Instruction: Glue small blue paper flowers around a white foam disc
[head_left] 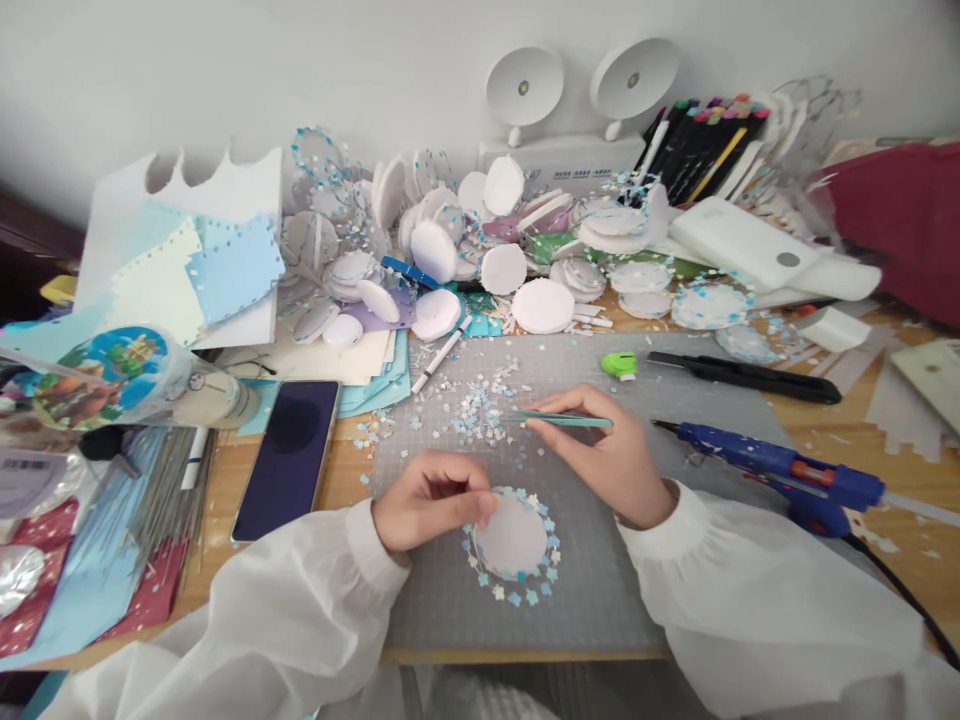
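Pinched between the thumb and fingers of my left hand (435, 500) is the upper left edge of a white paper disc (514, 540). Small blue and white paper flowers ring the disc's edge. My right hand (611, 455) grips teal tweezers (566, 418), whose tips point left at a loose scatter of tiny paper flowers (476, 405). Whether the tips hold a flower is too small to tell. Both hands are over a grey cutting mat (585, 610), which lies under the disc and the scatter.
A blue glue gun (780, 465), a black utility knife (750, 375) and a green tape dispenser (619, 366) lie on the right. On the left are a phone (289, 460) and a lidded drink cup (217, 395). Many white discs (544, 305) pile up behind, below a twin-headed lamp (525, 88).
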